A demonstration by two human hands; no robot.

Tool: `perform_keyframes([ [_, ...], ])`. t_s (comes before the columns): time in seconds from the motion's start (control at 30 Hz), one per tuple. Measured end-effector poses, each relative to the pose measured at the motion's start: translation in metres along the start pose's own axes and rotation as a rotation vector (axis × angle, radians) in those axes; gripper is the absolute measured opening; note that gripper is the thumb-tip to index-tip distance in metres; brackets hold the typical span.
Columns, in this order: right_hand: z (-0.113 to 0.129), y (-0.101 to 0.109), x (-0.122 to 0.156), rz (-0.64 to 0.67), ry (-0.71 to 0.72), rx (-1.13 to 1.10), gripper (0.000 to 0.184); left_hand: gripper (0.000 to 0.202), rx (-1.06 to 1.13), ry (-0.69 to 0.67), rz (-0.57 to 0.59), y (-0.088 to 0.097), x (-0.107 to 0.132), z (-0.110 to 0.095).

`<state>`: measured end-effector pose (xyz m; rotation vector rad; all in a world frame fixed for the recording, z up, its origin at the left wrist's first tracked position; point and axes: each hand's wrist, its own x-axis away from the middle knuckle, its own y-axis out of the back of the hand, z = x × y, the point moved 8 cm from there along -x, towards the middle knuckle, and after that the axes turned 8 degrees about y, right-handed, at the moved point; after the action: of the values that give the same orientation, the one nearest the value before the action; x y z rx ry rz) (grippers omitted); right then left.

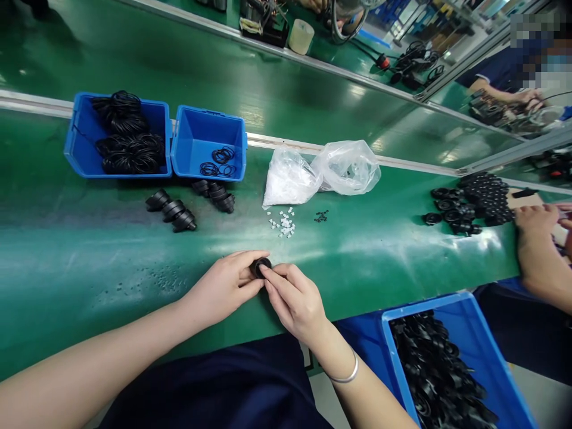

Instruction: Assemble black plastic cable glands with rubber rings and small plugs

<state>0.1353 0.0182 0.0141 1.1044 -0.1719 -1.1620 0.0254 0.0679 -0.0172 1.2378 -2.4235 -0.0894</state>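
Note:
Between my hands, close to the front edge of the bench, is a small round black plastic part (pixel 261 267) with a hollow opening. My left hand (pixel 227 285) grips it from the left with thumb and fingers. At its opening are the fingertips of my right hand (pixel 297 298), pressed together; whether they pinch anything small is hidden. Beyond the hands lie scattered small white pieces (pixel 285 224) and a little group of tiny black rings (pixel 320 216). Farther left, stacked black ribbed parts (pixel 172 211) rest on the green bench (pixel 366 250).
A blue bin (pixel 71 140) holds bundled black rings; the bin beside it (pixel 179 143) has a few loose ones. Clear plastic bags (pixel 292 179) stand behind the white pieces. Right are piled black parts (pixel 451 208), a co-worker's hands (pixel 536 220) and a blue crate (pixel 487 333) of black parts.

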Motion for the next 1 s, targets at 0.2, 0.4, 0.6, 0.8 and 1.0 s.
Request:
perform_keyframes([
  [0.2,0.001,-0.004,-0.002,0.095,0.01,0.095,0.048,0.042,-0.056,0.042,-0.019,0.003,0.0,0.001],
  [0.4,-0.003,0.004,0.003,-0.004,-0.026,-0.011,0.05,0.041,0.163,0.029,0.042,-0.001,-0.001,0.006],
  [0.6,0.004,-0.002,0.002,0.061,0.041,0.09,0.055,0.042,0.094,0.037,0.034,-0.001,-0.001,0.005],
  [0.8,0.008,-0.006,-0.004,0.25,0.073,0.22,0.052,0.041,-0.029,0.016,-0.017,0.003,0.0,0.002],
  [1.0,-0.006,0.008,0.004,0.013,-0.085,0.003,0.055,0.033,0.275,0.007,0.091,-0.002,0.001,-0.001],
])
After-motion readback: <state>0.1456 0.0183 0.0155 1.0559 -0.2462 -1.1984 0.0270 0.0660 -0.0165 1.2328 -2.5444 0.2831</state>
